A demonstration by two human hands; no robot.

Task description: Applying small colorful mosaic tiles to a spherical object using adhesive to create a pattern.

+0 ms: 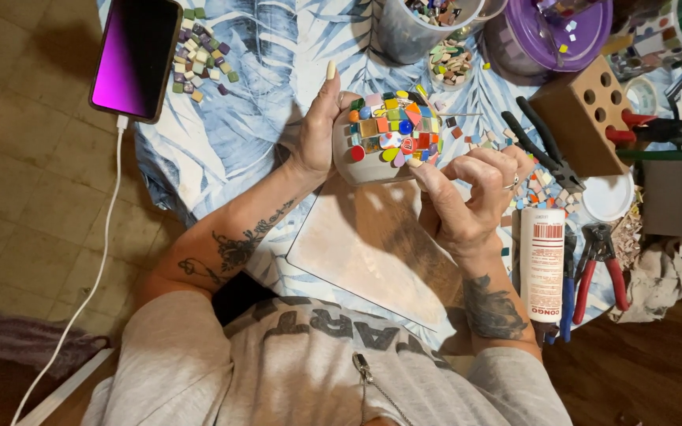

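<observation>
My left hand [319, 126] grips a round pale pot [372, 162] from its left side, thumb raised along the rim. The pot's upper face is covered with several small coloured mosaic tiles [395, 128]. My right hand [467, 193] is at the pot's lower right, its fingertips pinched against the tiled edge; whether a small tile sits between them I cannot tell. Both hands hover over a pale square board [357, 244] on a blue leaf-print cloth [246, 87].
A phone [136, 55] on a white cable lies upper left beside loose tiles [199, 47]. A white glue tube [542, 264], black nippers [542, 146], red-handled pliers [605, 264], a wooden holed block [586, 110], tile jars [420, 24] and a purple lid [546, 35] crowd the right.
</observation>
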